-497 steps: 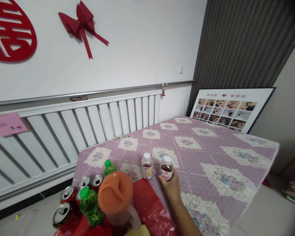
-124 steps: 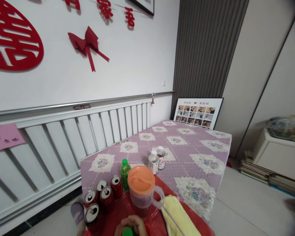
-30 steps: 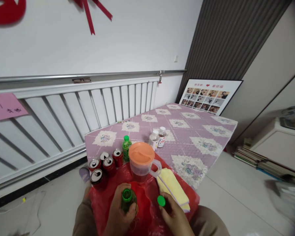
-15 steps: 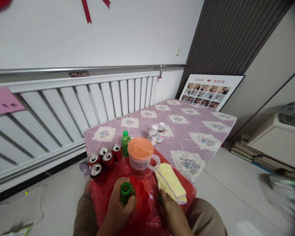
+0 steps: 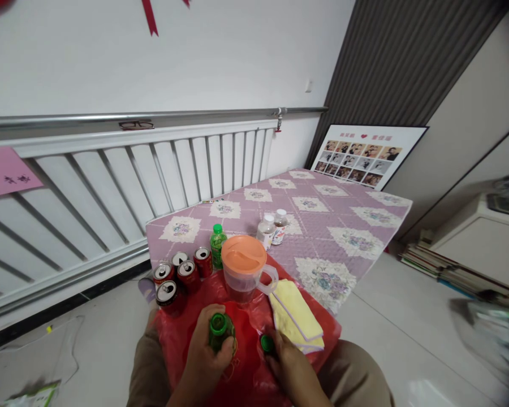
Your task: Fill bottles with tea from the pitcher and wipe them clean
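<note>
My left hand (image 5: 206,347) is wrapped round an uncapped green bottle (image 5: 219,328), which stands upright with its open mouth facing up. To its right, my right hand (image 5: 290,362) pinches a green bottle cap (image 5: 267,343) above the red plastic sheet (image 5: 254,370). Just past that hand lies a folded yellow cloth (image 5: 299,314) with purple edging. A clear plastic pitcher (image 5: 240,285) with an orange lid (image 5: 244,254) stands beyond both hands. Behind its left side is another green bottle (image 5: 218,244), capped.
Several opened red cans (image 5: 187,272) cluster at the left of the red sheet. Two white-capped bottles (image 5: 266,230) stand behind the pitcher on the purple floral tablecloth (image 5: 309,234). A white radiator (image 5: 199,169) runs along the wall; a photo board (image 5: 365,155) leans at the back right.
My right hand has turned and shifted slightly left, bringing the green cap into fuller view. My left hand stays on the bottle. The view has shifted a little.
</note>
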A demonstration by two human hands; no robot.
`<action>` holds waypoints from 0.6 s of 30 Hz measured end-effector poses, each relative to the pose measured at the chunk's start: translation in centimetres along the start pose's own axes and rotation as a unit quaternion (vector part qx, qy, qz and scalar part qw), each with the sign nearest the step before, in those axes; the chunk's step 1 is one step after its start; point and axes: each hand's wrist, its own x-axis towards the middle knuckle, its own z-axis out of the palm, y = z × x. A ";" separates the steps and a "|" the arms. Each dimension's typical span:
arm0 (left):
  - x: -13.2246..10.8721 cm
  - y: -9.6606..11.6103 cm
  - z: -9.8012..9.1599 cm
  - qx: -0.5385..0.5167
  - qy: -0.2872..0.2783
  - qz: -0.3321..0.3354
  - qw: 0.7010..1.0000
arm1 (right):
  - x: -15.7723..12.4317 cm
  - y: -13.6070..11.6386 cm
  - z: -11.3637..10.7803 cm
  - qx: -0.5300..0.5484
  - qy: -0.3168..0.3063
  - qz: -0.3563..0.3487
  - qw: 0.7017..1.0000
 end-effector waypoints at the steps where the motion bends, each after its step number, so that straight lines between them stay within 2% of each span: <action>1: 0.0 0.0 0.0 0.001 0.002 0.001 1.000 | 0.0 -0.1 0.0 -0.004 -0.002 0.002 1.000; 10: 0.0 -0.1 0.2 -0.008 0.002 -0.015 1.000 | 0.1 -0.6 0.5 -0.037 -0.001 0.017 0.999; 18: -0.1 -0.2 0.3 -0.022 -0.019 -0.042 0.999 | -0.4 1.0 0.0 -0.043 0.025 0.008 0.999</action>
